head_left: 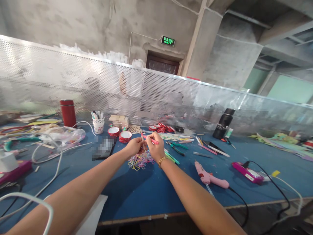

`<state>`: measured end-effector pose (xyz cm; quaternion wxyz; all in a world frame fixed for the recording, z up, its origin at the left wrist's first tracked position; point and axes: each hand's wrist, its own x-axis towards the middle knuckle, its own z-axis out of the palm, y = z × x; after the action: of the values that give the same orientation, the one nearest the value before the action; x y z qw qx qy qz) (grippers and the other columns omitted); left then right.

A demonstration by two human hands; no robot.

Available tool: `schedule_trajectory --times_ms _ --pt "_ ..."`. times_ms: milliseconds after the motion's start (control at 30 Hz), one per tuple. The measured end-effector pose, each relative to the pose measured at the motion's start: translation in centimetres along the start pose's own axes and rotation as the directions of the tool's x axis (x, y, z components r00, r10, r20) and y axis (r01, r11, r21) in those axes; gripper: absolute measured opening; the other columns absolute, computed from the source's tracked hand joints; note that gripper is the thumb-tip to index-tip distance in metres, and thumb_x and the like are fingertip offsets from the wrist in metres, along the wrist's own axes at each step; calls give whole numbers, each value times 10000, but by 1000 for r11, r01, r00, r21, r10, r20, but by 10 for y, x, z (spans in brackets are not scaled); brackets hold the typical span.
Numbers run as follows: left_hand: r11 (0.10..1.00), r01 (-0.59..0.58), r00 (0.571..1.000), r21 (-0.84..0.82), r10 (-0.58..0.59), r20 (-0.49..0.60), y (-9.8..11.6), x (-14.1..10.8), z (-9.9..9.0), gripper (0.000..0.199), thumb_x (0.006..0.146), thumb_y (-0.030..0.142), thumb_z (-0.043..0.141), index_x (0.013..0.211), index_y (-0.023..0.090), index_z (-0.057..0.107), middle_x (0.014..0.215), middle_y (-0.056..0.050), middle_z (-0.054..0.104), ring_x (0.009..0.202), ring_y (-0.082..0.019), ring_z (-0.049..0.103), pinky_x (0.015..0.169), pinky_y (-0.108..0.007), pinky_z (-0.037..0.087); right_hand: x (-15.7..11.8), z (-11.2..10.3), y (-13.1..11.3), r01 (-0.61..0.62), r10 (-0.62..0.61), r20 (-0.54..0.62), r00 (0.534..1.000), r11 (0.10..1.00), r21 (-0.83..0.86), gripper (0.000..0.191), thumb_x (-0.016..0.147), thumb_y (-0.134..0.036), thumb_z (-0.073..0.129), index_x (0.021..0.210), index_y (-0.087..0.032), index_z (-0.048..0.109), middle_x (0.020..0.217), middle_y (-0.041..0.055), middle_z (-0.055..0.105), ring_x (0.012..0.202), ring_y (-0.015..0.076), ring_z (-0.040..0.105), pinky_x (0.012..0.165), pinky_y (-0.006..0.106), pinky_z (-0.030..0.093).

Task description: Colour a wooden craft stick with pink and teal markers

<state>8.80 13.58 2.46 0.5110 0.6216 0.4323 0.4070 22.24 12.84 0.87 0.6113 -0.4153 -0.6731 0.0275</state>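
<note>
My left hand pinches a thin pale stick, which looks like a wooden craft stick with red at its upper end. In my right hand is a red marker pen, held like a writing tool with its tip by the stick. Both hands are above a heap of small colourful loops on the blue tabletop. Several bright marker pens lie just right of my right hand. The fingertips partly hide the stick.
A pink glue gun and a purple power strip lie to the right. Red round tins, a paper cup of pens and a black phone-like slab stand or lie left. White cables loop along the left side.
</note>
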Motion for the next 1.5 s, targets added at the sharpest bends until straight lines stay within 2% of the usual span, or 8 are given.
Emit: schedule_trajectory --times_ms 133,467,667,967,1067,1333,1500 --pt "1000 4 1000 -3 -4 -7 -2 2 -1 230 896 303 546 718 161 514 567 -2 613 416 -87 541 433 -190 373 0 0 2 -2 2 -9 1000 1000 16 136 878 -310 515 772 -229 540 748 11 637 741 180 582 711 290 452" --pt "999 1 1000 -36 -1 0 -2 3 -1 220 848 331 611 729 162 538 596 -10 634 425 -88 549 426 -186 374 1 -1 2 -13 13 -13 1000 1000 12 145 881 -319 519 773 -227 549 751 13 635 736 180 579 701 287 452" --pt "1000 9 1000 -11 -9 -6 -2 3 -1 214 881 301 556 719 164 522 570 1 612 428 -89 546 435 -189 382 0 0 2 -5 5 -9 1000 1000 25 153 884 -330 518 774 -226 547 757 13 637 750 179 583 705 284 453" --pt "999 -3 1000 -50 3 10 -2 2 -2 259 828 372 635 717 165 528 619 -11 638 438 -87 546 437 -194 383 1 -2 2 -20 21 -8 1000 1000 18 167 890 -341 507 777 -225 548 757 14 638 752 181 585 709 290 453" --pt "999 -3 1000 -44 4 16 -2 2 -2 291 815 398 654 704 168 515 579 -2 613 432 -92 543 441 -198 383 0 -1 1 -12 12 -1 1000 1000 23 151 883 -330 511 780 -226 550 763 16 642 760 183 589 714 293 457" --pt "1000 -8 1000 -24 8 16 -1 2 -2 230 868 340 581 737 162 519 617 -7 627 435 -83 541 438 -191 376 1 -2 1 -17 17 2 1000 1000 11 155 887 -329 507 777 -226 542 747 13 639 748 181 591 706 287 456" --pt "999 -6 1000 -40 7 18 -2 2 -2 265 834 376 631 725 164 514 597 1 614 440 -88 547 442 -191 380 1 -1 0 -3 3 7 1000 1000 29 147 884 -325 508 780 -225 540 750 13 639 749 179 593 703 285 455"
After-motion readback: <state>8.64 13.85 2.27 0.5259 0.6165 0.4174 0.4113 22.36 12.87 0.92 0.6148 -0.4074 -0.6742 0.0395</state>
